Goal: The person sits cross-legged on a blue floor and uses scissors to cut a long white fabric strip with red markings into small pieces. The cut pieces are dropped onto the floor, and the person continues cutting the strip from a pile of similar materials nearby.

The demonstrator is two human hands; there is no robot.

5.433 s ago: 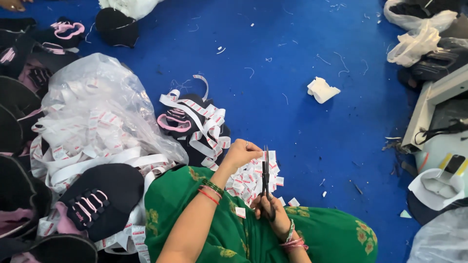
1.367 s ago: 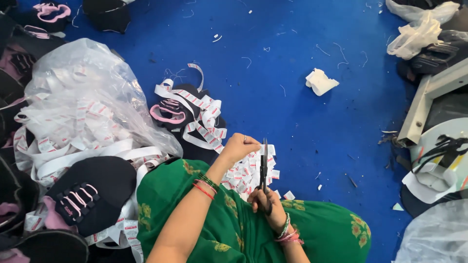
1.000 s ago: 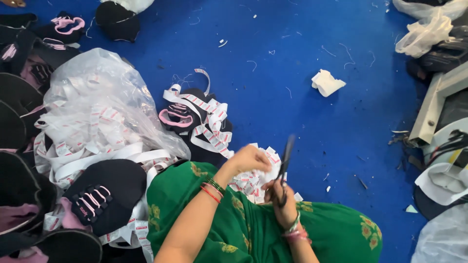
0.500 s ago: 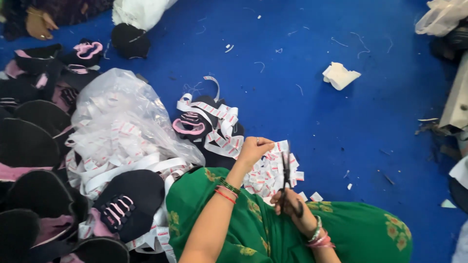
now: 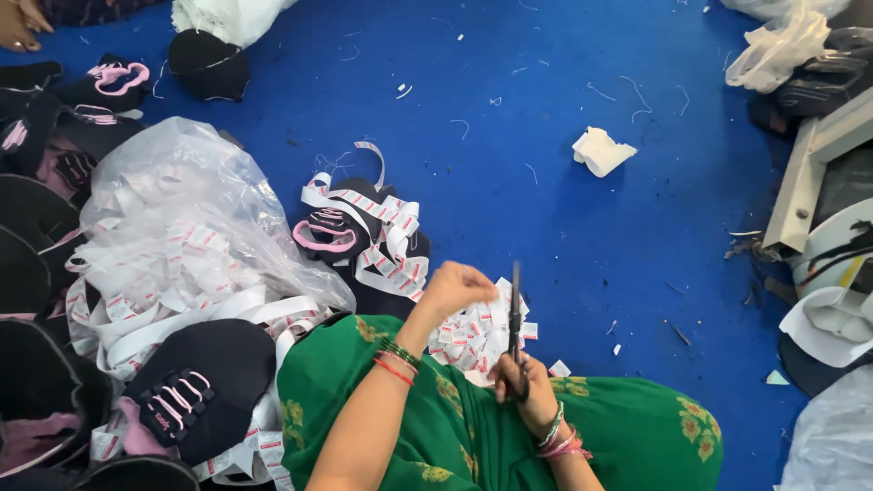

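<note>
Scissors [image 5: 516, 314] upright in right hand [image 5: 526, 393], above cut labels [image 5: 473, 332].

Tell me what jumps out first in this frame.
The right hand holds black scissors upright over a pile of small cut white labels, low centre, with the left hand just beside. Left of them, a clear plastic bag spills white label ribbon onto the blue floor.

Blue floor [image 5: 546, 227], green patterned garment [image 5: 455, 427], black-and-pink caps [image 5: 195, 382]
</note>
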